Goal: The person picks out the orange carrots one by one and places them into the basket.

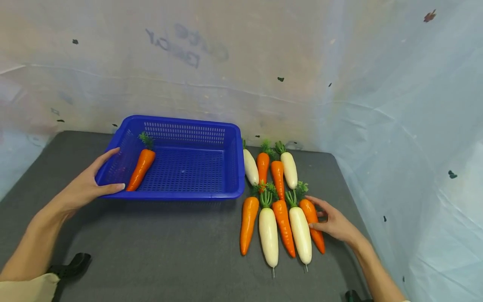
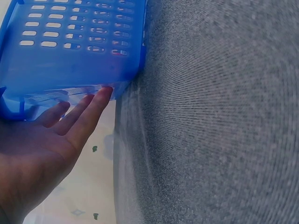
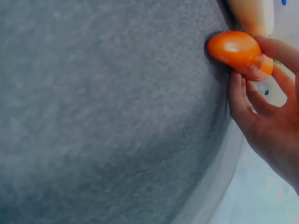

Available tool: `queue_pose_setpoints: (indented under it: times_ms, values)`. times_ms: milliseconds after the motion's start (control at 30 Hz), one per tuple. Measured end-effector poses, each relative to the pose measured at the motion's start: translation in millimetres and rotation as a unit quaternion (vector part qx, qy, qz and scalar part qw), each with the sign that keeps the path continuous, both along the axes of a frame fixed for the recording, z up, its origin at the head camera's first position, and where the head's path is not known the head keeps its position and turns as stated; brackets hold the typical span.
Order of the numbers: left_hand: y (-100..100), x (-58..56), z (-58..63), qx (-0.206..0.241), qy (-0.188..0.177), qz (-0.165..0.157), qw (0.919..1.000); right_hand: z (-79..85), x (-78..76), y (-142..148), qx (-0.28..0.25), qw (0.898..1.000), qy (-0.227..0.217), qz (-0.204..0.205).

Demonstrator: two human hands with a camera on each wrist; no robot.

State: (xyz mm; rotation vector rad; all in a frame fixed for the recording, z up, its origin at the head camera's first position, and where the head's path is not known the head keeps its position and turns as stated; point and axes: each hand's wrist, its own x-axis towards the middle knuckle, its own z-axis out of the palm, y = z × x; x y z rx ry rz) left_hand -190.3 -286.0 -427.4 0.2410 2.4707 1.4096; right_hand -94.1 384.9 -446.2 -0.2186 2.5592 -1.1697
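Observation:
My left hand (image 1: 86, 186) grips the left end of a blue plastic basket (image 1: 185, 195), its thumb on the front rim. In the left wrist view its fingers (image 2: 88, 114) lie against the basket's outer wall. Inside the basket, at the left, leans one carrot (image 1: 141, 168) with green leaves. My right hand (image 1: 333, 223) holds the rightmost carrot (image 1: 308, 211) of the front row between thumb and fingers. That carrot's orange body (image 3: 233, 49) shows between the fingers in the right wrist view, close to the table. A white radish (image 1: 300, 235) lies just left of it.
Right of the basket, several more carrots (image 1: 247, 222) and white radishes (image 1: 268, 235) lie in two rows on the dark grey table (image 1: 170, 251). Pale plastic sheeting (image 1: 241, 63) hangs behind the table and along its right side.

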Motion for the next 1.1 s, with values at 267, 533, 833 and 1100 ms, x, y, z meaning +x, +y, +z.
queue_pose_setpoints:
  times_ms: [267, 533, 833, 1100]
  values:
    - [-1, 2.6, 1.4, 0.010, 0.008, 0.001, 0.9999, 4.2, -8.4, -6, 0.040, 0.999, 0.005, -0.001]
    - [-2, 2.9, 1.6, 0.017, 0.012, 0.006, 0.9998, 7.4, -13.8, 0, 0.012, 1.000, -0.011, -0.022]
    - [0, 1.8, -0.3, 0.019, 0.010, 0.002, 0.9998, 7.6, -12.4, 2, -0.015, 0.999, 0.012, -0.034]
    - [0, 1.9, 0.8, 0.020, 0.006, 0.002, 0.9998, 23.5, -20.0, -6, -0.024, 0.997, 0.046, -0.055]
